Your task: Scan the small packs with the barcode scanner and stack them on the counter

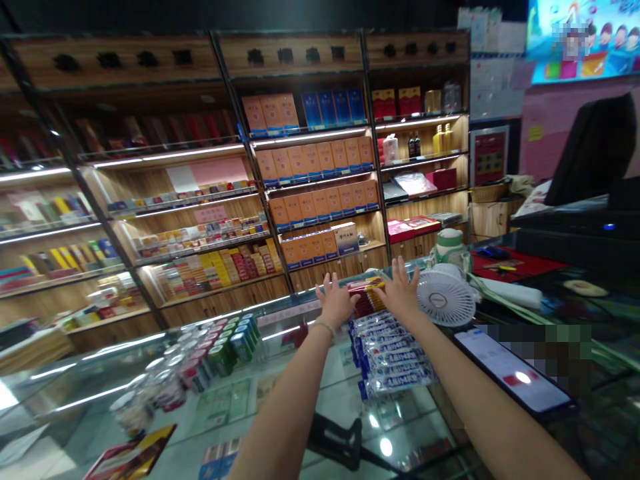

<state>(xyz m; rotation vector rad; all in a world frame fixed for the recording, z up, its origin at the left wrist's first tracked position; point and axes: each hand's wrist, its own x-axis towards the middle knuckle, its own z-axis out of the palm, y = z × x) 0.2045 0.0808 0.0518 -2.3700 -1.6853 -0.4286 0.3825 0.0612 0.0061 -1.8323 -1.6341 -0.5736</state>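
My left hand and my right hand reach forward over the glass counter, one on each side of a small pile of red and yellow snack packets. Both hands have their fingers stretched out and apart. Each thumb is at the near side of the pile and seems to touch it. Just below the pile, several blue and white wrapped packets lie in an overlapping row between my forearms. A white round fan stands right of my right hand.
Rows of cans stand on the counter's left side. A black handheld scanner lies in front, partly behind my left forearm. To the right are a lit phone, a green and white bottle and a monitor. Stocked shelves line the back.
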